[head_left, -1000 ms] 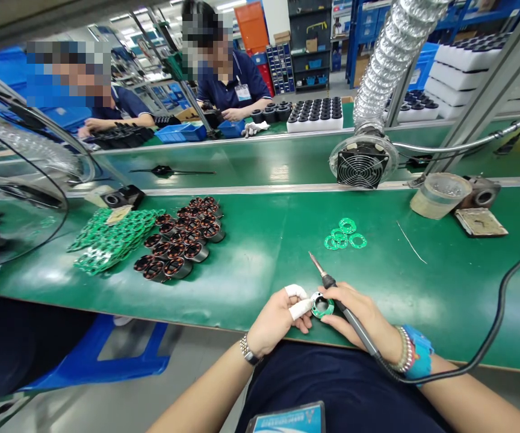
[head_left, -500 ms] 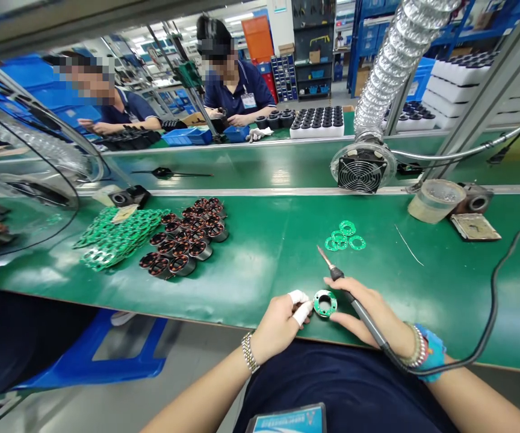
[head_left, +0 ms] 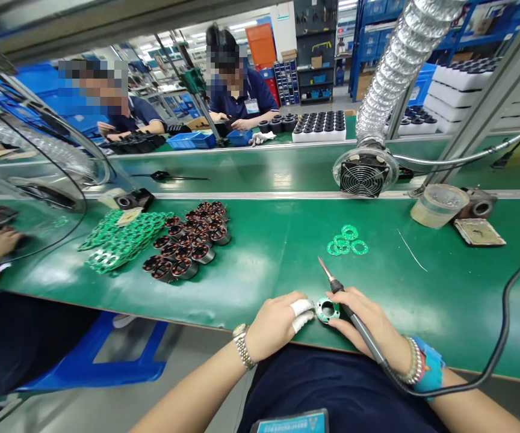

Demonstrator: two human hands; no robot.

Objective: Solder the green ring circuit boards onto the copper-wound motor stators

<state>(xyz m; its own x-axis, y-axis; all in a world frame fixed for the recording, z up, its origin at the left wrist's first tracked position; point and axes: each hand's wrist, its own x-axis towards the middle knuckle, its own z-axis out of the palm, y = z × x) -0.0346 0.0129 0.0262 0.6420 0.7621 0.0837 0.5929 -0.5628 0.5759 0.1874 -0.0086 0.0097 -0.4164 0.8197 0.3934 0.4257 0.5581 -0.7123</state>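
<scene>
At the bench's near edge a motor stator topped with a green ring circuit board (head_left: 320,311) stands between my hands. My left hand (head_left: 278,323), with white tape on two fingers, is closed at the ring's left side; whatever its fingertips pinch is hidden. In my right hand (head_left: 375,322) lies a soldering iron (head_left: 363,331), its bare tip pointing up and left, away from the ring. The thumb and a fingertip of that same hand touch the ring's right side. Beyond the iron's tip lie several loose green ring boards (head_left: 342,242).
Wound stators (head_left: 183,252) stand grouped to the left, beside stacked green board panels (head_left: 115,237). A solder wire (head_left: 411,249), a plastic tub (head_left: 438,205) and a sponge tray (head_left: 479,231) lie right. The iron's cable (head_left: 506,313) loops right. A fan (head_left: 365,174) stands behind; co-workers sit across and left.
The right fingers have come in onto the ring's edge, and the ring looks slightly tilted. The left hand's fingers have straightened a little beside it. The camera view has shifted slightly.
</scene>
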